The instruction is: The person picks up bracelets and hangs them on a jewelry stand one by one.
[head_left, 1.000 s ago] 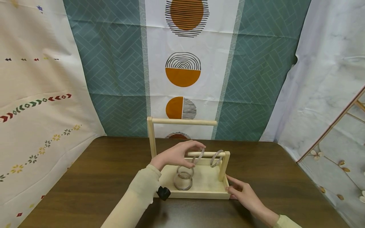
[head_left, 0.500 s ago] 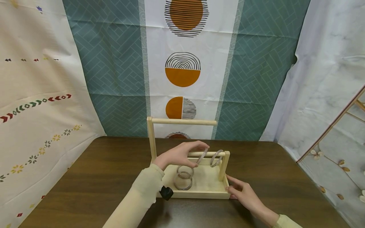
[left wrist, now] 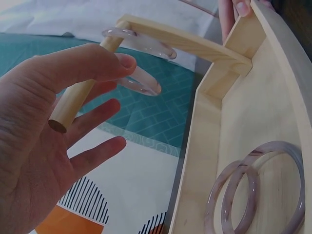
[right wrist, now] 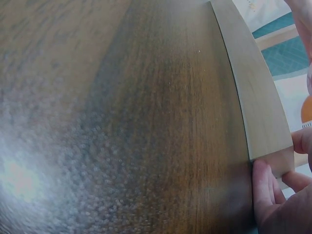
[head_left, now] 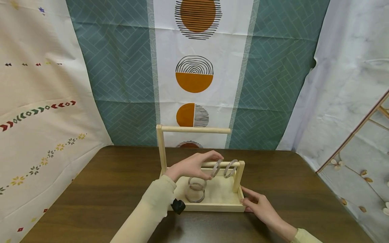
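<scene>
Pinching a ring (head_left: 216,168) with the left hand (head_left: 192,166), lower centre of the frame; gripping the rack (head_left: 212,207) with the right hand (head_left: 258,206), lower right.

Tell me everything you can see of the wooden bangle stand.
The wooden bangle stand is pale and smooth: a shallow, low-walled tray, flat on the dark table. A tall left post carries a bare upper bar pointing right; a shorter right post carries a lower bar pointing left. One translucent bangle hangs on the lower bar; the left hand pinches another beside it; two overlap in the tray. The right hand grips the tray's near right corner.
</scene>
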The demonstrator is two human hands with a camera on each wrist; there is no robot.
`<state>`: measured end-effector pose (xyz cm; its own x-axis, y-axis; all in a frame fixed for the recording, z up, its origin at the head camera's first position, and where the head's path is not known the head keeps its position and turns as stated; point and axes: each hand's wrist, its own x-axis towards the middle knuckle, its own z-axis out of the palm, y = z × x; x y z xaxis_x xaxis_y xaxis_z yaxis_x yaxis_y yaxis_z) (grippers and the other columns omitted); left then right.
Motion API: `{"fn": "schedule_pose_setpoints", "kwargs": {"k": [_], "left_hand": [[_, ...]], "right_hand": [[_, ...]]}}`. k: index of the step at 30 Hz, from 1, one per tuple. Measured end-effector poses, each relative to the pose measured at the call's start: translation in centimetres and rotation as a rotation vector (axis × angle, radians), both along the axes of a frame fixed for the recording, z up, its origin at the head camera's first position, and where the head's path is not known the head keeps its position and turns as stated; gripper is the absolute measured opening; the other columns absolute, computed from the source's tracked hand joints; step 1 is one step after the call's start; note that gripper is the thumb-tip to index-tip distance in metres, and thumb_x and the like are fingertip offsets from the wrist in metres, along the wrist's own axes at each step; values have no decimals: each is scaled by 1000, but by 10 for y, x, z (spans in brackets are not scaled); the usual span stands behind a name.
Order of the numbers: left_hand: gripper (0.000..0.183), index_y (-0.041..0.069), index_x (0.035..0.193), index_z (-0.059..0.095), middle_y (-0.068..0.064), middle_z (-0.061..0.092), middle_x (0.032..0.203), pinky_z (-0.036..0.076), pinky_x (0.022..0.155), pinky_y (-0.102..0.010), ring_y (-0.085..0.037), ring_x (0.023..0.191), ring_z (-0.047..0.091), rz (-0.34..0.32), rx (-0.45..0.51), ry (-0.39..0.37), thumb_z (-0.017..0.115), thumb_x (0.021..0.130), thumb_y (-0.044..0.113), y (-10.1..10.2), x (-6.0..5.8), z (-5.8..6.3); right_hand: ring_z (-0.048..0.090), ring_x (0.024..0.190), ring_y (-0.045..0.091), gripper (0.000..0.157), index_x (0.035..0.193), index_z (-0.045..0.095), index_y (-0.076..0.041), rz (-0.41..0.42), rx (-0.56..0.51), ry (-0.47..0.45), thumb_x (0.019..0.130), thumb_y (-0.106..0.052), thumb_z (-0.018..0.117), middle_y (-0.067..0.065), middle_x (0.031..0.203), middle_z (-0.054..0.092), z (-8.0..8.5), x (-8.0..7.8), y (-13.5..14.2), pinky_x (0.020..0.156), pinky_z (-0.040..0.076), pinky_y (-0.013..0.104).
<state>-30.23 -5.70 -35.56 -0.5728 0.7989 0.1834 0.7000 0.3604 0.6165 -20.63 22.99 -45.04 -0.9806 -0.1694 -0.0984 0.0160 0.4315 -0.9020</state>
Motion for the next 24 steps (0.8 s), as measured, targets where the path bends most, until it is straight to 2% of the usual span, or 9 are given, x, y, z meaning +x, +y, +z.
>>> {"fn": "schedule_pose_setpoints", "kwargs": {"k": [6,9,14,24], "left_hand": [[70,22,140,45,2,54,146,41,114,-49,-17,140,47,8,-6,-4,79,80,9,0,2,0],[70,23,139,45,3,54,146,41,114,-47,-16,140,47,13,-6,2,79,80,8,0,2,-1],[69,23,140,45,3,52,149,41,114,-44,-15,141,46,15,-12,-2,78,81,8,0,2,-1],[70,23,142,45,2,52,149,42,113,-48,-18,139,48,18,-5,-3,76,83,6,-1,3,-3]], "right_hand": [[63,84,15,61,149,40,-1,2,-7,5,95,-19,63,11,97,67,-1,0,0,74,59,26],[63,83,15,61,149,40,-1,-1,-9,5,95,-19,63,11,97,67,-1,0,0,74,59,26],[63,83,14,61,149,41,-1,-2,-7,4,95,-19,63,10,96,67,-1,0,0,74,59,26],[62,82,15,61,150,40,-2,-9,-10,-1,95,-19,62,10,96,66,-1,0,0,75,59,26]]}}
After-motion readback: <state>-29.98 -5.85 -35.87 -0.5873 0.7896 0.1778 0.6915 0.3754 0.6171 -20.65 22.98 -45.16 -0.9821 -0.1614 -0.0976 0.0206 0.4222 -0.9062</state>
